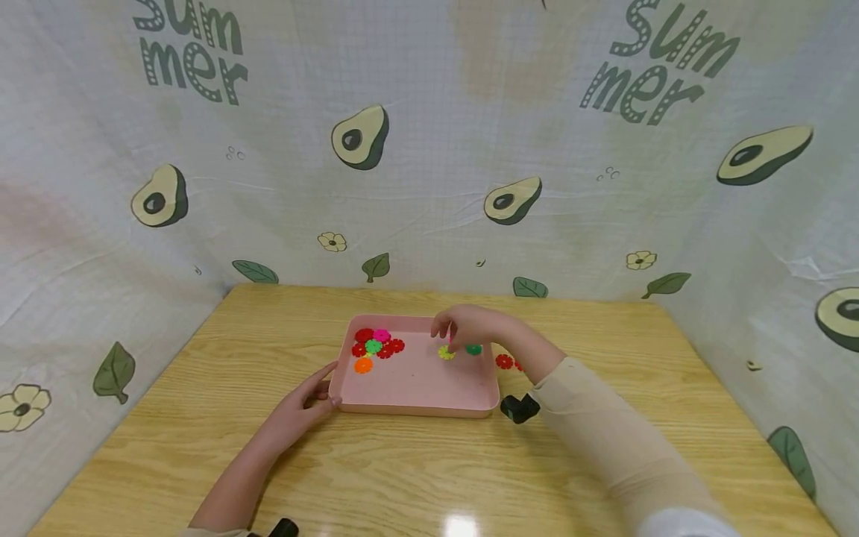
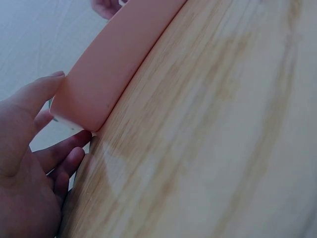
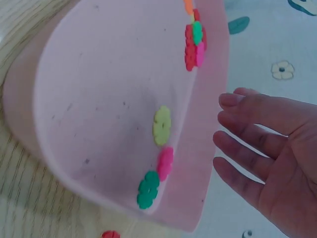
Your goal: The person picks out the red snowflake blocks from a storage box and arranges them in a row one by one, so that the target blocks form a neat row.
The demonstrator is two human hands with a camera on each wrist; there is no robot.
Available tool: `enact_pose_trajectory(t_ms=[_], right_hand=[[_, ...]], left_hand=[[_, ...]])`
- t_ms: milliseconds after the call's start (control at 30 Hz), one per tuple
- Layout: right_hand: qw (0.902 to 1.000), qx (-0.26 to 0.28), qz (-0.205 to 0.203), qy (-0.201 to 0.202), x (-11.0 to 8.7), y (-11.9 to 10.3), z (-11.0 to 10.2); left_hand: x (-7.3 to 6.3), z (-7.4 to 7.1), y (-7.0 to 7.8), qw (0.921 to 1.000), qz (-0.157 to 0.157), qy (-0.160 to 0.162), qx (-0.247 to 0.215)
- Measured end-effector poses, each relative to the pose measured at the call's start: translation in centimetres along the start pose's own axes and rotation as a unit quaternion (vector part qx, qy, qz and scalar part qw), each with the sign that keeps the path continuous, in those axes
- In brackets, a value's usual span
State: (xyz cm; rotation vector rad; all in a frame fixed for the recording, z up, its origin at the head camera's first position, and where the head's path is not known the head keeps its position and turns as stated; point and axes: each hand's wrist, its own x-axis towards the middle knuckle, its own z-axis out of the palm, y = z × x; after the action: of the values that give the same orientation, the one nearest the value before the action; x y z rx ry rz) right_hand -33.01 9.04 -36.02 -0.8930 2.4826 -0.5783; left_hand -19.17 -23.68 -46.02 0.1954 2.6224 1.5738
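Right hand [image 1: 475,324], empty, fingers slightly spread, hovers over the back right of a pink tray [image 1: 416,384]. Inside, near it, lie a yellow flower [image 3: 162,125], a pink flower [image 3: 165,163] and a green flower [image 3: 148,190]; bright flowers [image 1: 373,346] cluster back left. Left hand [image 1: 302,410], thumb and fingers parted, touches the tray's near left corner. Red flowers [image 1: 504,362] lie on the table [image 1: 376,477] just beside the tray.

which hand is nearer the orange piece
Left. The left hand touches the tray, just left of the orange piece; the right hand is farther off, to its right.
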Motion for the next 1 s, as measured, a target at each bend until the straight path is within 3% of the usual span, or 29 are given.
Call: enact_pose_trajectory(t_ms=[700, 1000], right_hand=[[0.9972, 0.032, -0.040, -0.054, 5.6, -2.2, 1.4], [0.9983, 0.012, -0.018, -0.054, 6.6, -2.9, 2.1]], left_hand=[[-0.1, 0.0, 0.0, 0.9999, -0.007, 0.003, -0.010], [0.0, 0.3, -0.3, 0.9997, -0.020, 0.011, -0.003]])
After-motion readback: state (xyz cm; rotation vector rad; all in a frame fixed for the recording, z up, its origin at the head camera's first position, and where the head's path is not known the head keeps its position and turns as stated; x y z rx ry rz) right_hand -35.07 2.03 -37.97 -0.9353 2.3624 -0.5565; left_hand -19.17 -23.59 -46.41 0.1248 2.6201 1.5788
